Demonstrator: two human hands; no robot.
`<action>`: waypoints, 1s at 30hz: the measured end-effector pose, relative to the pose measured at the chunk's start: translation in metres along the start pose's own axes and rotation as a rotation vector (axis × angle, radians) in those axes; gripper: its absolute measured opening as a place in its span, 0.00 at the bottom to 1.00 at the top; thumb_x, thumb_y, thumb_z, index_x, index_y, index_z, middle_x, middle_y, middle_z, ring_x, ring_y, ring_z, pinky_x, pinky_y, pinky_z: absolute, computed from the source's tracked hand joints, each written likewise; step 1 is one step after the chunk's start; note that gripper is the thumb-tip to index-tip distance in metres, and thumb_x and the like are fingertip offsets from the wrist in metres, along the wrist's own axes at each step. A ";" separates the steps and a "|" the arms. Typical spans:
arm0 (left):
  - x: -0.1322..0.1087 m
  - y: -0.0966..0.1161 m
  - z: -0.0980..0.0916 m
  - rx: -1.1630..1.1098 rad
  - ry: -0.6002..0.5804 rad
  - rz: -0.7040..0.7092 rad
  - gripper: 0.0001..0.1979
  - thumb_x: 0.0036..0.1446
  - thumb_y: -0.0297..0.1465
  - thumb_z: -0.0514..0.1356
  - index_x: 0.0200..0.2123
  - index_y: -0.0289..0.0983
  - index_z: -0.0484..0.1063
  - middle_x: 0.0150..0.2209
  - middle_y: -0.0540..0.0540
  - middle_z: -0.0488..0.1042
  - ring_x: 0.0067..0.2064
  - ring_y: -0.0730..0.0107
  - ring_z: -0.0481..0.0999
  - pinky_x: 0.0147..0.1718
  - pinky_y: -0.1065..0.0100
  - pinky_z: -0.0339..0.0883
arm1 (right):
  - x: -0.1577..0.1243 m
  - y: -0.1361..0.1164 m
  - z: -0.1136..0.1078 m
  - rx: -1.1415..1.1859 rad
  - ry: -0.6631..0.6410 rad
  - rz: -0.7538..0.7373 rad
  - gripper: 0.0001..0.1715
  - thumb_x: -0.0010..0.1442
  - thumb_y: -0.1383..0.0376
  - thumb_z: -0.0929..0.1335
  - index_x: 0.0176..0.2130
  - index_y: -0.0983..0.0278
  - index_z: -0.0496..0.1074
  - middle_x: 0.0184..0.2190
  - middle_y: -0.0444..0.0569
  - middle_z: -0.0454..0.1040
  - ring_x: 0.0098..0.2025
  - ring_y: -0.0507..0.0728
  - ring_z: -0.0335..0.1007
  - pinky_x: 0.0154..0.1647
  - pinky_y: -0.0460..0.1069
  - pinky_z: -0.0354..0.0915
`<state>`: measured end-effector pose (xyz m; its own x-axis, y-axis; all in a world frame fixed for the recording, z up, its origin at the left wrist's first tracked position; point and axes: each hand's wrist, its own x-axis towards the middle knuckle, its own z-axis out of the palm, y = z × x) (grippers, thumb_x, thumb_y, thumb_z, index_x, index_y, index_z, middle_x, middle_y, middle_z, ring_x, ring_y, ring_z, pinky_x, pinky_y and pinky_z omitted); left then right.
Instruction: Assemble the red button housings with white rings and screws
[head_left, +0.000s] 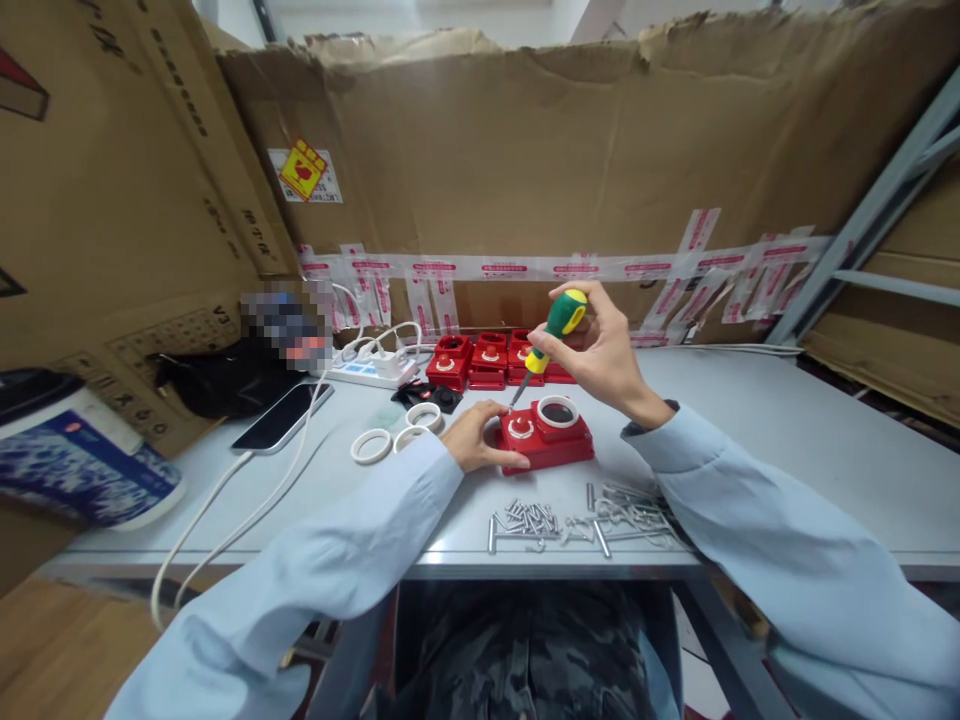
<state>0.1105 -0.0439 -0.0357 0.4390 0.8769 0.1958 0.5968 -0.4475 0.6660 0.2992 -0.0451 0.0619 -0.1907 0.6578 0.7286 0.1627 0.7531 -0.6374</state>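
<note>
My right hand (600,350) is closed around the green and yellow handle of a screwdriver (558,328), which leans with its shaft pointing down and left. The tip meets the far left corner of a red housing (553,452) lying on the table. On that housing are a white ring (558,411) around a dark round window and a red knob (520,427) with a white ring around its base. My left hand (477,436) grips the housing's left end, thumb on the near side and fingers at the far side. Whether a screw sits under the tip is too small to tell.
Loose screws and metal pins (531,520) lie near the front edge. Several white rings (371,446) are left of my left hand. More red housings (490,352) stand behind, beside a power strip (375,370). A phone (281,420) and a large tub (82,450) are at left; cardboard walls (510,150) enclose the back.
</note>
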 end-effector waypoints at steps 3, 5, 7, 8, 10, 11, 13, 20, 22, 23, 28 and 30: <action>0.000 -0.001 0.000 -0.045 0.010 -0.001 0.36 0.31 0.45 0.72 0.44 0.35 0.69 0.46 0.41 0.71 0.50 0.53 0.70 0.52 0.57 0.61 | 0.001 0.007 0.006 -0.005 -0.014 0.004 0.26 0.49 0.58 0.72 0.45 0.59 0.60 0.33 0.42 0.66 0.35 0.54 0.72 0.37 0.51 0.73; 0.000 -0.002 0.001 -0.056 0.011 -0.018 0.37 0.30 0.46 0.72 0.44 0.35 0.68 0.46 0.41 0.71 0.50 0.53 0.71 0.52 0.57 0.61 | 0.001 0.011 0.009 0.009 -0.023 0.013 0.27 0.49 0.58 0.72 0.45 0.59 0.60 0.33 0.42 0.66 0.35 0.54 0.72 0.36 0.51 0.73; 0.000 -0.002 0.001 -0.058 0.011 -0.035 0.38 0.30 0.46 0.72 0.45 0.35 0.68 0.47 0.41 0.71 0.50 0.52 0.70 0.52 0.56 0.61 | 0.001 0.013 0.011 0.017 -0.025 0.015 0.27 0.49 0.58 0.72 0.45 0.59 0.60 0.32 0.42 0.66 0.34 0.54 0.72 0.35 0.51 0.73; 0.000 -0.002 0.001 -0.061 0.009 -0.040 0.38 0.30 0.47 0.72 0.45 0.35 0.68 0.47 0.40 0.71 0.51 0.52 0.70 0.53 0.56 0.61 | 0.001 0.014 0.012 0.017 -0.025 0.016 0.27 0.49 0.58 0.72 0.45 0.59 0.60 0.32 0.42 0.66 0.34 0.54 0.72 0.35 0.51 0.73; 0.000 -0.002 0.001 -0.067 0.007 -0.047 0.38 0.29 0.47 0.72 0.44 0.34 0.68 0.47 0.40 0.71 0.51 0.51 0.70 0.53 0.56 0.61 | 0.000 0.016 0.013 0.014 -0.023 0.015 0.27 0.49 0.59 0.72 0.45 0.59 0.60 0.32 0.42 0.66 0.34 0.54 0.72 0.35 0.51 0.73; 0.000 -0.002 0.001 -0.069 0.007 -0.047 0.38 0.29 0.47 0.72 0.44 0.34 0.68 0.47 0.40 0.71 0.51 0.51 0.70 0.53 0.56 0.61 | 0.000 0.016 0.013 0.012 -0.022 0.016 0.26 0.49 0.59 0.72 0.45 0.59 0.60 0.31 0.42 0.67 0.34 0.54 0.72 0.35 0.51 0.73; 0.000 -0.002 0.001 -0.069 0.012 -0.045 0.38 0.29 0.47 0.72 0.44 0.35 0.69 0.47 0.40 0.71 0.51 0.51 0.70 0.52 0.56 0.61 | 0.000 0.017 0.012 0.001 -0.016 0.012 0.26 0.49 0.60 0.72 0.45 0.59 0.60 0.31 0.42 0.67 0.34 0.54 0.72 0.34 0.50 0.73; 0.001 -0.005 0.003 -0.078 0.034 -0.016 0.37 0.29 0.45 0.72 0.44 0.35 0.70 0.47 0.40 0.72 0.49 0.51 0.71 0.51 0.56 0.62 | 0.000 0.017 0.011 -0.028 -0.014 -0.003 0.25 0.49 0.60 0.72 0.45 0.60 0.60 0.31 0.42 0.67 0.33 0.54 0.72 0.33 0.50 0.72; 0.001 -0.005 0.003 -0.080 0.035 -0.017 0.37 0.29 0.45 0.72 0.45 0.35 0.70 0.47 0.40 0.72 0.50 0.51 0.71 0.52 0.56 0.62 | 0.000 0.017 0.011 -0.037 -0.021 0.003 0.25 0.50 0.59 0.72 0.45 0.59 0.60 0.31 0.42 0.67 0.33 0.54 0.72 0.33 0.51 0.72; 0.001 -0.005 0.003 -0.079 0.035 -0.019 0.38 0.29 0.45 0.72 0.45 0.35 0.70 0.48 0.40 0.72 0.50 0.51 0.71 0.52 0.56 0.62 | 0.000 0.018 0.011 -0.043 -0.023 0.005 0.25 0.50 0.59 0.71 0.45 0.59 0.60 0.31 0.42 0.66 0.33 0.54 0.72 0.34 0.51 0.72; 0.001 -0.005 0.002 -0.062 0.020 -0.017 0.38 0.30 0.45 0.72 0.45 0.34 0.69 0.48 0.39 0.71 0.50 0.51 0.70 0.52 0.56 0.61 | 0.000 0.018 0.010 -0.053 -0.028 -0.002 0.25 0.50 0.59 0.71 0.46 0.59 0.60 0.32 0.42 0.66 0.34 0.54 0.71 0.35 0.51 0.72; 0.001 -0.004 0.002 -0.053 0.014 -0.022 0.38 0.31 0.46 0.72 0.45 0.34 0.69 0.48 0.39 0.71 0.50 0.51 0.70 0.51 0.56 0.62 | 0.000 0.018 0.010 -0.058 -0.033 0.004 0.25 0.50 0.59 0.71 0.45 0.59 0.60 0.32 0.42 0.66 0.33 0.53 0.71 0.34 0.51 0.71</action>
<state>0.1100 -0.0411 -0.0399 0.4162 0.8891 0.1908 0.5697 -0.4185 0.7073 0.2927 -0.0315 0.0477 -0.2212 0.6610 0.7170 0.2194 0.7501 -0.6238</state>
